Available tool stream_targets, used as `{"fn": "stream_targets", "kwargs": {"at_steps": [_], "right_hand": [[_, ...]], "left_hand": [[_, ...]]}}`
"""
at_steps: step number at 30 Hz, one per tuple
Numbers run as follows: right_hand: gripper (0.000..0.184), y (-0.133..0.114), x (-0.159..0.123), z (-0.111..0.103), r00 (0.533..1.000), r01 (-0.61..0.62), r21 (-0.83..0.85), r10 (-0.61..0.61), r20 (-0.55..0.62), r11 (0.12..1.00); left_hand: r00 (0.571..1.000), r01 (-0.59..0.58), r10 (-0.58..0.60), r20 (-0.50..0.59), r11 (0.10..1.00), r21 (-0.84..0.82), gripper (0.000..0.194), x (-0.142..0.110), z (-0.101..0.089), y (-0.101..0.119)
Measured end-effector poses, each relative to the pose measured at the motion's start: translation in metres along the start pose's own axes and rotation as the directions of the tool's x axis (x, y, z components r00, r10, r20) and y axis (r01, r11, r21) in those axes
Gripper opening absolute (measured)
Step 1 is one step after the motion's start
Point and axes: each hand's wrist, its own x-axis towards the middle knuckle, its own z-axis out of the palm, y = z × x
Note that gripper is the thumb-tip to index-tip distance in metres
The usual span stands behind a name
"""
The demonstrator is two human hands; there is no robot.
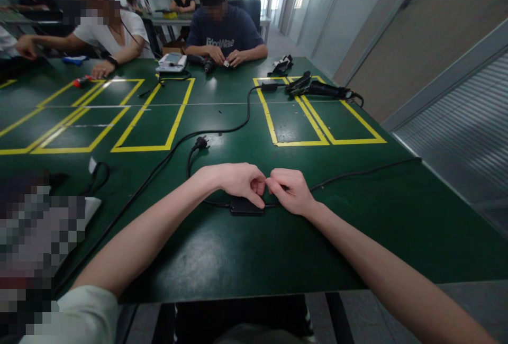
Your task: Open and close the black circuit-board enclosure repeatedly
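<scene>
A black power adapter (246,207) lies on the green table near its front, with a cable leaving each end. Just above the adapter is my left hand (242,180), its fingers curled and its thumb pointing down to the adapter's top edge. My right hand (291,189) is closed in a pinch over the cable's right part. The fingertips of both hands meet or nearly meet; whatever is between them is too small or hidden to name. Behind my left wrist rests a black plug (200,143) on its cable, which bends round to the adapter's left side.
A long black cable (159,166) crosses the table to a second adapter (269,86) beside black gear (317,88). Yellow tape (141,148) marks rectangles on the tabletop (222,254). Across sit two people, with a drill (208,65) near one. A blurred-out object (43,233) lies left.
</scene>
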Motion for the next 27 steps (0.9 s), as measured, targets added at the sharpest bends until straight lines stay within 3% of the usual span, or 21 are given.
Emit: {"fn": "stream_targets", "kwargs": {"at_steps": [5,10,13,16,19,27], "right_hand": [[0.043,-0.008,0.002,0.001,0.997,0.074,-0.01,-0.073,0.018,0.997],[0.02,-0.019,0.003,0.003,0.984,0.173,0.023,-0.174,0.033,0.985],[0.01,-0.019,0.001,0.003,0.977,0.165,0.051,-0.171,0.128,0.985],[0.027,-0.018,0.0,0.004,0.957,0.096,0.08,-0.115,0.268,0.992],[0.033,-0.018,-0.001,0.004,0.943,0.052,0.118,-0.088,0.32,0.992],[0.019,-0.016,-0.001,0.004,0.94,0.051,0.114,-0.086,0.331,0.992]], "left_hand": [[0.999,-0.03,0.031,0.023,0.999,-0.022,0.022,0.001,-0.006,-0.008],[0.99,-0.044,0.069,0.127,0.98,-0.196,0.028,-0.003,-0.013,-0.016],[0.987,0.017,0.02,0.158,0.973,-0.229,0.037,-0.007,-0.016,-0.02],[0.979,0.11,-0.063,0.194,0.964,-0.241,0.041,-0.009,-0.016,-0.022],[0.974,0.153,-0.11,0.198,0.964,-0.217,0.041,-0.011,-0.016,-0.02],[0.962,0.257,-0.256,0.097,0.966,0.004,0.029,-0.013,-0.012,0.005]]}}
